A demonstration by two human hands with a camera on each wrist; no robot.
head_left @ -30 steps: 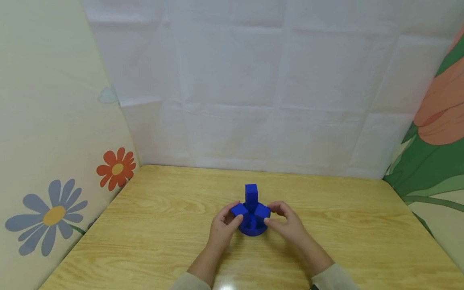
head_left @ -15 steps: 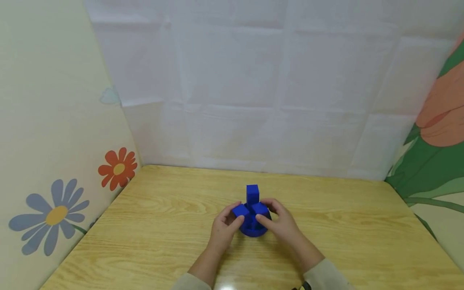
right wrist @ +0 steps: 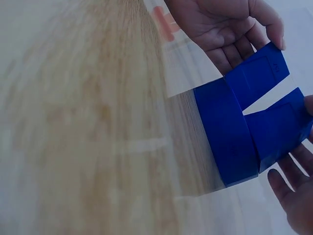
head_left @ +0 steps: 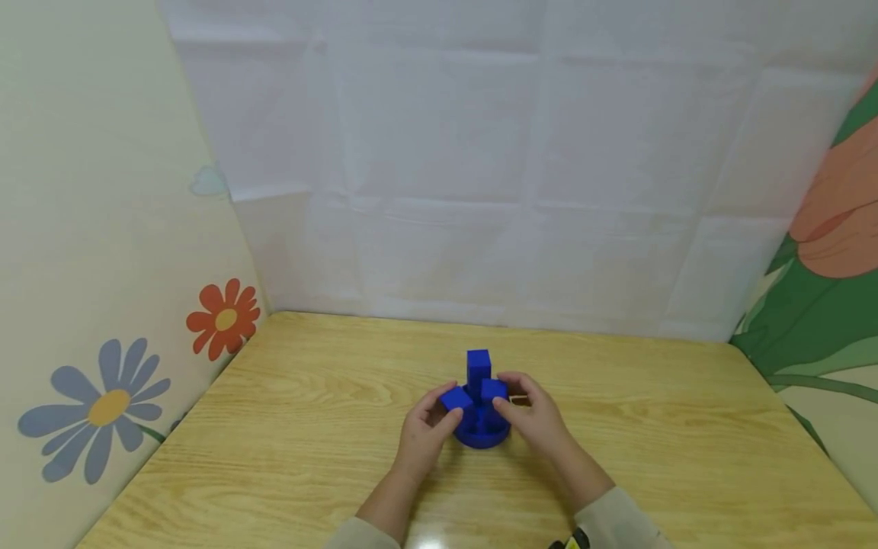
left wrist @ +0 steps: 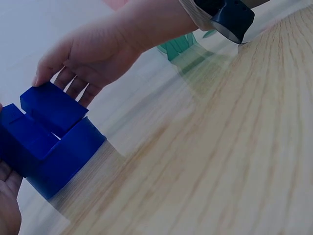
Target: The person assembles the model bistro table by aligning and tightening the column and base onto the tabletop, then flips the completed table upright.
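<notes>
A round blue base [head_left: 482, 440] stands on the table, with blue blocks rising from it. My left hand [head_left: 424, 435] pinches the left block [head_left: 456, 398] between thumb and fingers. On the other side, my right hand [head_left: 538, 419] pinches the right block [head_left: 494, 390], thumb in front and fingers behind. A taller-looking back block [head_left: 479, 366] stands upright, touched by neither hand. Seen from the left wrist, the right block [left wrist: 54, 108] leans outward over the base's rim [left wrist: 73, 159]. How the blocks meet the base inside is mostly hidden.
The wood-grain table [head_left: 309, 427] extends around the base on every side. A white cloth [head_left: 439, 191] hangs behind it. Flower-patterned panels [head_left: 103, 252] flank the table, and a dark wrist device [left wrist: 232, 19] sits on my right sleeve.
My right hand has moved left, its thumb shifting on the right block. That block has turned and shifted slightly toward the back. The left hand keeps its hold, nearly still.
</notes>
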